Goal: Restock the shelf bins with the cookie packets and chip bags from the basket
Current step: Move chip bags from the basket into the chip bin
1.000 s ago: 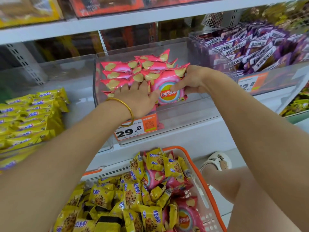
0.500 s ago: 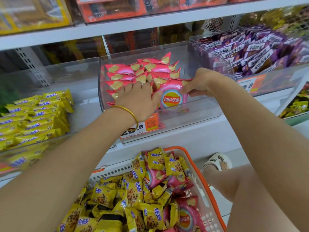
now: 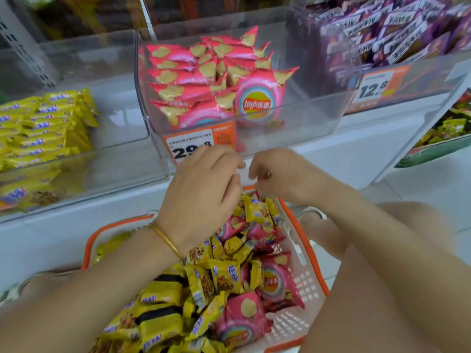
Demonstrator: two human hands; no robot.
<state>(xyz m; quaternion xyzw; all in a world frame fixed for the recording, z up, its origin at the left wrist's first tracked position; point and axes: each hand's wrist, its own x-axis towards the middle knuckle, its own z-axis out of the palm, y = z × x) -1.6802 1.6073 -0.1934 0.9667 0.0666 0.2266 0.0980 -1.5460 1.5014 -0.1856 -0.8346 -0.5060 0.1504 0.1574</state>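
1. Shiny pink chip bags (image 3: 201, 80) with yellow crisp prints, stacked in the clear bin (image 3: 293, 118) at 12 o'clock.
2. Yellow cookie packets (image 3: 224, 276) heaped in the basket (image 3: 303, 284) at 6.
3. Left hand (image 3: 201, 194) and right hand (image 3: 280, 174) above it: loosely curled, empty.

White shelving (image 3: 318, 151) stands on pale floor (image 3: 433, 192).

I cannot tell through the blur whether the left grip (image 3: 201, 197) or right grip (image 3: 285, 177) holds anything; the price tag (image 3: 186, 146) is partly hidden.
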